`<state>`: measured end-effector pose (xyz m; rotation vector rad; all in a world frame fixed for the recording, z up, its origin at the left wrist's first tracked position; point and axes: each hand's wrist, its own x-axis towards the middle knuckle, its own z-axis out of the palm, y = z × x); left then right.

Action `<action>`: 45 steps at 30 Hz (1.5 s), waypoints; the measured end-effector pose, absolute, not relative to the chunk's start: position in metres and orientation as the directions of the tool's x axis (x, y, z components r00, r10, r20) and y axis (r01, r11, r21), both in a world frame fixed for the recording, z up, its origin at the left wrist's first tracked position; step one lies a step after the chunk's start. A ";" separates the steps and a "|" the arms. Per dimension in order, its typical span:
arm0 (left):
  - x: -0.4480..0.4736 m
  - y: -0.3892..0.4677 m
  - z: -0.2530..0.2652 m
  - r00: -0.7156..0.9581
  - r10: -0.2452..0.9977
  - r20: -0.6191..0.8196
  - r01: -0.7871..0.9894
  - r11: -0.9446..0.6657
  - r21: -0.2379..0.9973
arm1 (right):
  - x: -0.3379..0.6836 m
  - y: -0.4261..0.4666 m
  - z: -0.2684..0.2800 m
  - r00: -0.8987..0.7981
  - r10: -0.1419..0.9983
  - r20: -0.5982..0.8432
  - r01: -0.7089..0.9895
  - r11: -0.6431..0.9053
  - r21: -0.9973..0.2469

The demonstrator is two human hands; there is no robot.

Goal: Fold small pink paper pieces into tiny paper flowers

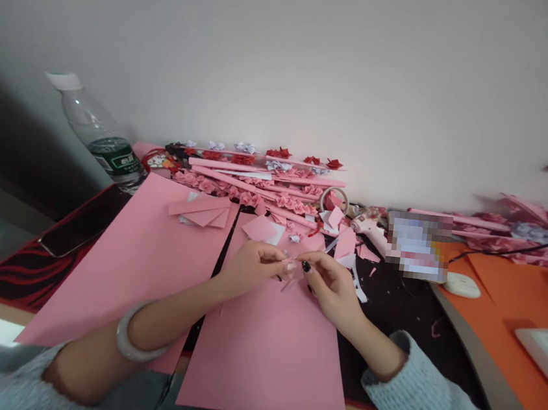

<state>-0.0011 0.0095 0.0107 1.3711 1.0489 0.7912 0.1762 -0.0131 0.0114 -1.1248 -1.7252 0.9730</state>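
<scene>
My left hand (253, 269) and my right hand (336, 291) meet over the middle of the desk, fingertips pinched around a small piece of pink paper (290, 264). Its exact shape is partly hidden by the fingers. Beneath them lies a large pink paper sheet (268, 354), and a second pink sheet (119, 280) is spread to the left. Folded pink paper pieces (205, 211) rest on that left sheet. Just beyond my fingers are a pink paper square (259, 228) and several cut scraps.
Paper flowers (298, 203) and rolled pink paper sticks (237, 185) pile against the wall. A tape roll (322, 200), a glue gun (371, 232) and a blurred-out device (416, 249) stand right of centre. A bottle (115, 156) and dark phone (81, 224) are left; a white mouse (462, 285) is right.
</scene>
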 end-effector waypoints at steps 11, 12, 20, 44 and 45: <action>-0.001 0.010 0.013 0.460 0.854 -0.242 -0.010 0.278 0.961 | 0.177 -0.013 0.014 -0.266 0.941 0.207 0.198 0.264 -0.944; -0.001 0.010 0.013 0.467 0.850 -0.246 -0.006 0.281 0.960 | 0.177 -0.013 0.015 -0.270 0.941 0.204 0.201 0.262 -0.944; -0.004 0.011 0.010 0.510 0.818 -0.266 -0.002 0.311 0.950 | 0.180 -0.012 0.013 -0.351 0.915 0.200 0.188 0.278 -0.942; -0.002 0.006 0.009 0.601 0.785 -0.154 0.127 0.097 0.987 | 0.180 -0.009 0.011 -0.561 0.805 0.193 0.464 0.499 -0.732; -0.002 0.005 0.009 0.608 0.780 -0.150 0.132 0.087 0.987 | 0.180 -0.010 0.011 -0.587 0.786 0.196 0.464 0.524 -0.714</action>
